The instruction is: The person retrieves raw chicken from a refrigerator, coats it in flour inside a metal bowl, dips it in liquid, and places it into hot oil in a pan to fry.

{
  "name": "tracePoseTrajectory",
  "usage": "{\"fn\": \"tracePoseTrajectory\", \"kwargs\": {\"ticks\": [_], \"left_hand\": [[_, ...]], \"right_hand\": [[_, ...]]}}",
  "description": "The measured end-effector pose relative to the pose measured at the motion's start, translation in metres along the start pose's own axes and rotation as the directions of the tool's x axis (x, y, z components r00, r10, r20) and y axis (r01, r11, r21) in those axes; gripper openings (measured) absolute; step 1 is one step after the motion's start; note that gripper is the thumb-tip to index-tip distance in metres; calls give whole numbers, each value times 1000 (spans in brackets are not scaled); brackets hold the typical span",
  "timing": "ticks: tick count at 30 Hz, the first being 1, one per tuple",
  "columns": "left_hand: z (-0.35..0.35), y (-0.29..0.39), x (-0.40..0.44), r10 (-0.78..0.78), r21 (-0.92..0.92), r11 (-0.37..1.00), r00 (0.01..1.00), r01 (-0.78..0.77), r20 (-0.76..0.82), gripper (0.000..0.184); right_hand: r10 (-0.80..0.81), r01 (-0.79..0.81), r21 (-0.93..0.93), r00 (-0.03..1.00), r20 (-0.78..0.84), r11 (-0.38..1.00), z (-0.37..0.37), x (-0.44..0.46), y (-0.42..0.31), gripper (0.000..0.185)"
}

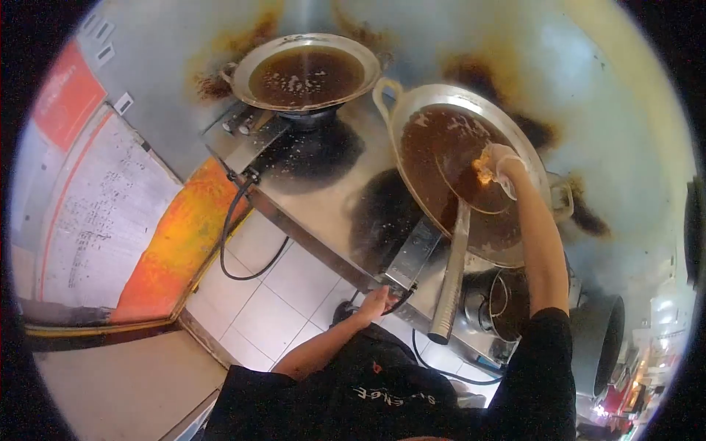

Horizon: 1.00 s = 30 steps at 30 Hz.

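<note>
My right hand (506, 163), in a thin clear glove, is over the right wok (540, 158) of dark oil. Its fingers are closed on a golden, crisp-looking piece of food (483, 167). Beneath that hand, a round strainer with a long metal handle (456, 264) lies in the oil, its handle resting over the wok's near rim. My left hand (376, 303) is bare and touches the front edge of the stove by a metal burner box (413, 253); its fingers are curled, and what they hold, if anything, is hidden.
Another wok (368, 59) of brown oil stands at the back left. A black hose (223, 246) hangs off the stove's front edge. A metal pot (478, 305) is right of the strainer handle, and a large dark pot (607, 345) stands at the far right. Tiled floor (272, 309) shows below.
</note>
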<state>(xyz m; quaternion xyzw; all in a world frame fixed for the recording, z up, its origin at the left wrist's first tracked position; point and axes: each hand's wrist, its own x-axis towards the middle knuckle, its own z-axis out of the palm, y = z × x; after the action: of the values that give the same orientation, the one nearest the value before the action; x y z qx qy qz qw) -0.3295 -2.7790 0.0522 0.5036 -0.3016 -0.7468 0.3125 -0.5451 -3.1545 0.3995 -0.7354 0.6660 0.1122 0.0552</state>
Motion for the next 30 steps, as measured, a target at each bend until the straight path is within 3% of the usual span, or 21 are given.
{"fn": "tracePoseTrajectory", "kwargs": {"ticks": [1,4,6,10,12,16,23,26,30], "left_hand": [[1,-1,0,-14,-70,997,1000,12,-24,62],[-4,-1,-1,-56,-133,989,998,59,29,60],[-7,-13,7,-54,-234,970,995,73,86,59],[-7,-16,13,-168,-317,925,974,208,150,55],[-5,-15,13,-187,-340,913,972,226,145,54],[-4,-5,6,-200,-432,865,965,254,167,49],[-4,-1,3,-213,-458,844,958,280,192,44],[-7,3,0,-218,-456,840,953,294,213,43],[-9,-7,5,-193,-407,877,964,254,185,50]], "right_hand": [[93,-100,284,995,37,954,-5,-12,-11,36],[-93,115,-238,991,99,964,39,52,52,22],[-272,260,-207,962,-27,943,29,35,42,20],[-81,81,-69,997,-4,994,20,21,36,24],[-120,124,-155,992,38,980,12,13,30,21],[15,-16,57,1000,27,998,15,20,28,22],[69,-73,63,995,74,995,17,21,28,24],[-15,15,9,996,90,1000,16,20,32,19],[-15,14,20,998,67,1000,24,27,40,17]]}}
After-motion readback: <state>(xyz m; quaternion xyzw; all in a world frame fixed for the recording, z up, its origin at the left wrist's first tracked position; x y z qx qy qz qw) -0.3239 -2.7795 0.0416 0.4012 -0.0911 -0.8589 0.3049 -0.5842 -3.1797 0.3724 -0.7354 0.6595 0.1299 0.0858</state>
